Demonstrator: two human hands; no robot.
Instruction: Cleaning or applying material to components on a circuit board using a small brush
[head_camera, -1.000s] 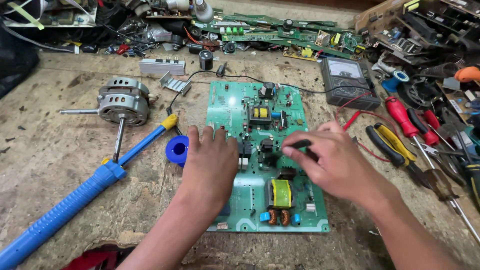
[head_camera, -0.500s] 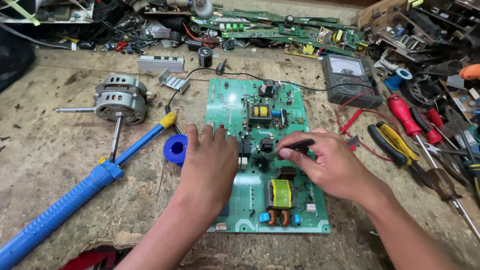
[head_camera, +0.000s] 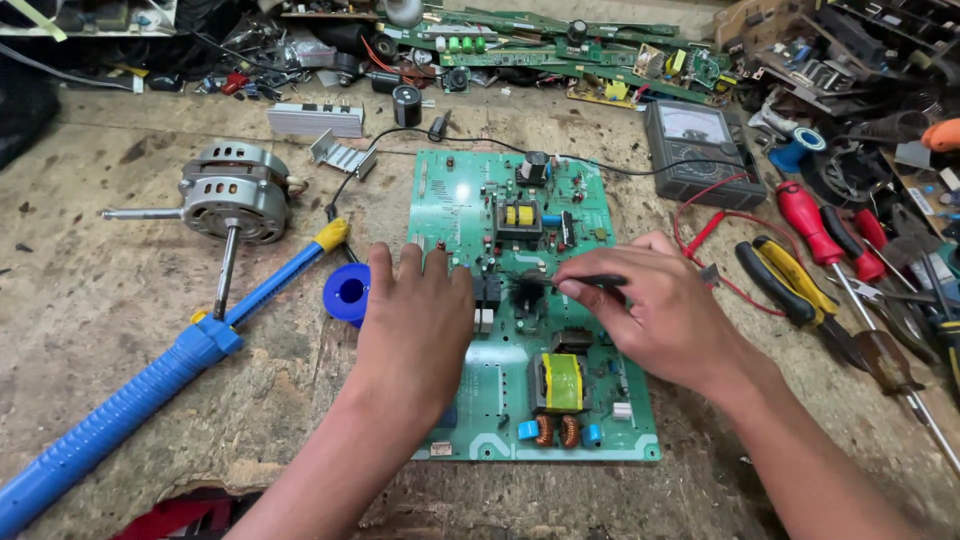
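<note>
Green circuit board (head_camera: 470, 200) flat on the worn wooden bench (head_camera: 120, 300), right in the middle. Everything else placed from that board.

Left hand (head_camera: 415, 320) flat on the board's left half, palm down, fingers spread and pointing away. Nothing held in it, just pressing on the board.

Right hand (head_camera: 660, 315) over the board's right half. Thumb and fingers pinched tight on a thin black tool (head_camera: 595, 281), its tip pointing left toward a dark part in the board's middle. Cannot tell if the tip touches.

On the board: a yellow block (head_camera: 561, 381) near the close edge, just below the right hand, and a smaller yellow block (head_camera: 519, 215) near the far edge.

Left of the board: a blue roll (head_camera: 348, 292), just beside the left hand. Farther left, a long blue tool with a yellow tip (head_camera: 130, 400), lying slanted. Past that, a small grey motor (head_camera: 233, 195) with a metal shaft.

Right of the board: a grey meter (head_camera: 700, 150) with red and black wires. Farther right, red-handled screwdrivers (head_camera: 815, 225) and yellow-handled pliers (head_camera: 790, 275), lying near each other.

Behind the board: more green boards (head_camera: 560, 45) and a messy pile of parts.
</note>
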